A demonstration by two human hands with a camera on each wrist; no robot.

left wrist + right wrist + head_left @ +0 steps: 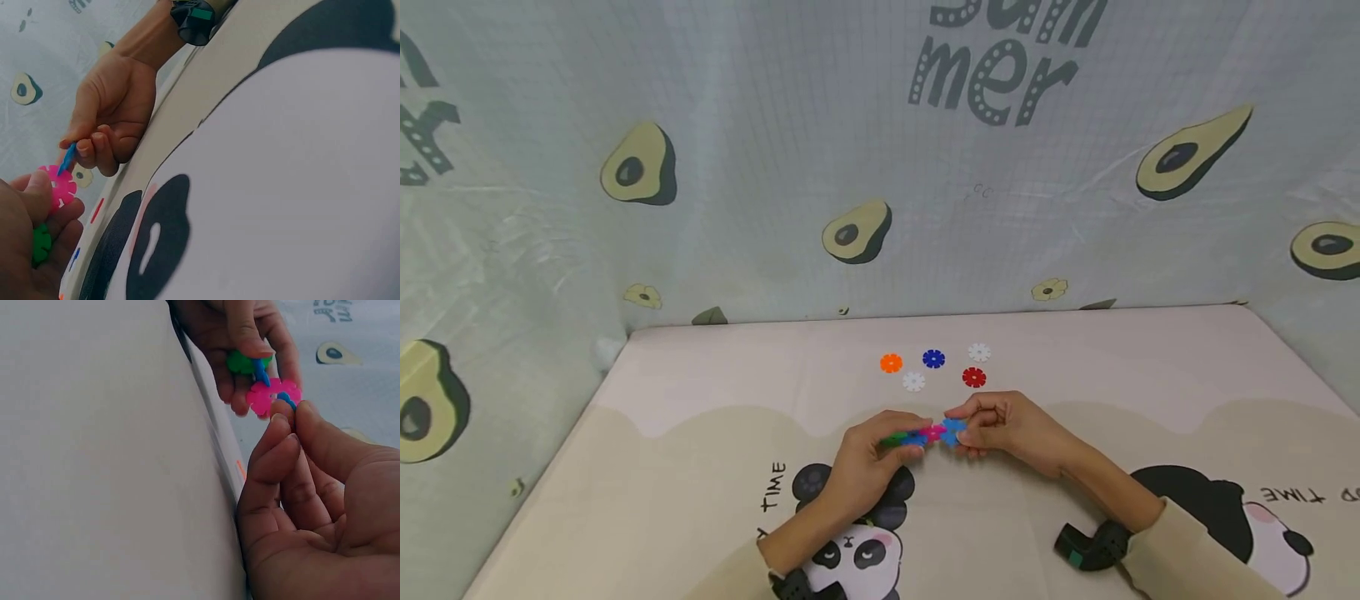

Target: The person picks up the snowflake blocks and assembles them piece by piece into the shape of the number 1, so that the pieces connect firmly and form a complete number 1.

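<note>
Over the table, my left hand [868,462] grips a short chain of notched interlocking discs between thumb and fingers. The chain has a green disc [240,362], a blue disc [260,372] set crosswise, and a pink disc [61,186] at the end toward the other hand. Thumb and index finger of my right hand [1018,433] pinch a second, lighter blue disc [952,431]. That disc stands edge-on at the pink disc's rim, crosswise to it, in both wrist views. Fingers partly hide the green disc and both blue ones.
Beyond the hands lie several loose discs: orange [891,363], dark blue [933,358], red [973,377], a white disc [979,352] and another white disc [913,382]. A panda-print cloth [685,492] covers the table. An avocado-print curtain [760,250] rises behind it.
</note>
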